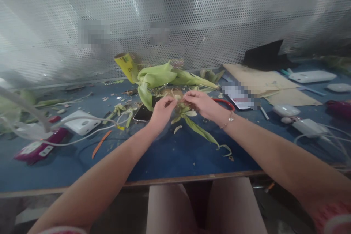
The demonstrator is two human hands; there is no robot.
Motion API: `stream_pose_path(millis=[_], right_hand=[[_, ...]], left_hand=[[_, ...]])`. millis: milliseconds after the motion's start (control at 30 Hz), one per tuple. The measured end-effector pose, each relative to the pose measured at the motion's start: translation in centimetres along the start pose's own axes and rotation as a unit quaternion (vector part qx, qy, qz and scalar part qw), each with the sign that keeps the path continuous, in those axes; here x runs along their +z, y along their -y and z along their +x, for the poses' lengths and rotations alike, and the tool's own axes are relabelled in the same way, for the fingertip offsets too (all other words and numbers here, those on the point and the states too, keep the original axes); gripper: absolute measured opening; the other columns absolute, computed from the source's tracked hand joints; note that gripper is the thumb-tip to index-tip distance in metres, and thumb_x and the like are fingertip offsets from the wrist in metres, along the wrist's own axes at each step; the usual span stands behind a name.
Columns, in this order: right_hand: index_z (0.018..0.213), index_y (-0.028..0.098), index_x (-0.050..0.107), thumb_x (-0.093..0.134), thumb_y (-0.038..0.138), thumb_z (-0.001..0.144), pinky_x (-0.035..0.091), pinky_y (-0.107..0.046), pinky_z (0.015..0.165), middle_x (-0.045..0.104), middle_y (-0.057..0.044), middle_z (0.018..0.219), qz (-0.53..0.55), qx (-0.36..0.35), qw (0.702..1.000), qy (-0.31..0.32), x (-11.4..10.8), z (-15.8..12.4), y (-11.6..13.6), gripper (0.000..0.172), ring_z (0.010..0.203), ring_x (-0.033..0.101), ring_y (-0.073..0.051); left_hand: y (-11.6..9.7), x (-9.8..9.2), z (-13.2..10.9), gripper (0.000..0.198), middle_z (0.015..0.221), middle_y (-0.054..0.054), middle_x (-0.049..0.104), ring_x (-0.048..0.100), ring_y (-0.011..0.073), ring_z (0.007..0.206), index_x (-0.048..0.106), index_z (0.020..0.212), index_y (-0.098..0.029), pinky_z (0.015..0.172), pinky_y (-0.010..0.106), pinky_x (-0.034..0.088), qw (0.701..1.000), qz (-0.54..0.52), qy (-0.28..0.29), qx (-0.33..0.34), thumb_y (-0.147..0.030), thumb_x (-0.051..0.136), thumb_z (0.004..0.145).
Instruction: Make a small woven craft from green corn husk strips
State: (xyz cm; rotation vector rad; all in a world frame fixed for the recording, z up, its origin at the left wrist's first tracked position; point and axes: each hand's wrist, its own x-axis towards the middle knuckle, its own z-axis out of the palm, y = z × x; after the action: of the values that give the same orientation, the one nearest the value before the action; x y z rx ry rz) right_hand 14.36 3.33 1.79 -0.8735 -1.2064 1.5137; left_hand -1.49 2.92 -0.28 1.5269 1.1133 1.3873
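Note:
My left hand [162, 111] and my right hand [201, 103] meet over the middle of the blue table [164, 153]. Both have their fingers pinched on a small woven piece of pale leaf strips [181, 103] held between them. Green leaf strips [203, 133] trail from that piece down onto the table towards me. A bunch of broad green leaves [164, 76] lies just behind my hands. A dark phone [144, 112] lies flat under the leaves, close to my left hand.
A perforated metal wall [175, 14] closes the back. A white box with cables [80, 121], a magenta device [38, 148] and an orange strip [100, 143] lie at left. A yellow roll [126, 65] stands behind. Cardboard [271, 80], white devices [309, 76] and chargers [304, 124] lie at right.

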Motion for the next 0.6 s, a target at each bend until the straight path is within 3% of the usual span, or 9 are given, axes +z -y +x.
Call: stream_pose_path(millis=[167,333,600], right_hand=[[0.069,0.018,0.054,0.069,0.020,0.071,0.043,-0.019,0.054,0.064,0.002,0.070,0.094,0.028,0.995,0.014,-0.1,0.0,-0.1,0.016,0.059,0.056,-0.007],[0.071,0.018,0.051,0.066,0.017,0.076,0.043,-0.018,0.052,0.063,0.002,0.067,0.084,0.059,0.995,-0.001,-0.1,-0.1,-0.3,0.015,0.055,0.056,-0.007],[0.070,0.017,0.051,0.065,0.022,0.076,0.042,-0.019,0.055,0.056,0.004,0.060,0.061,0.028,0.998,-0.002,-0.1,0.2,-0.5,0.017,0.054,0.051,-0.006]], left_hand=[[-0.9,0.5,-0.4,0.012,0.059,-0.002,0.051,0.046,0.0085,0.056,0.058,0.060,-0.016,0.056,0.022,0.038,0.989,-0.109,-0.030,-0.093,-0.018,0.064,0.069],[-1.3,0.8,-0.6,0.013,0.058,-0.002,0.050,0.047,0.0072,0.055,0.053,0.057,-0.015,0.057,0.021,0.038,0.982,-0.151,-0.033,-0.111,-0.015,0.063,0.066],[-0.9,0.6,-0.3,0.011,0.059,-0.002,0.053,0.051,0.0081,0.058,0.051,0.058,-0.016,0.061,0.022,0.040,0.976,-0.150,-0.085,-0.136,-0.014,0.056,0.068]])
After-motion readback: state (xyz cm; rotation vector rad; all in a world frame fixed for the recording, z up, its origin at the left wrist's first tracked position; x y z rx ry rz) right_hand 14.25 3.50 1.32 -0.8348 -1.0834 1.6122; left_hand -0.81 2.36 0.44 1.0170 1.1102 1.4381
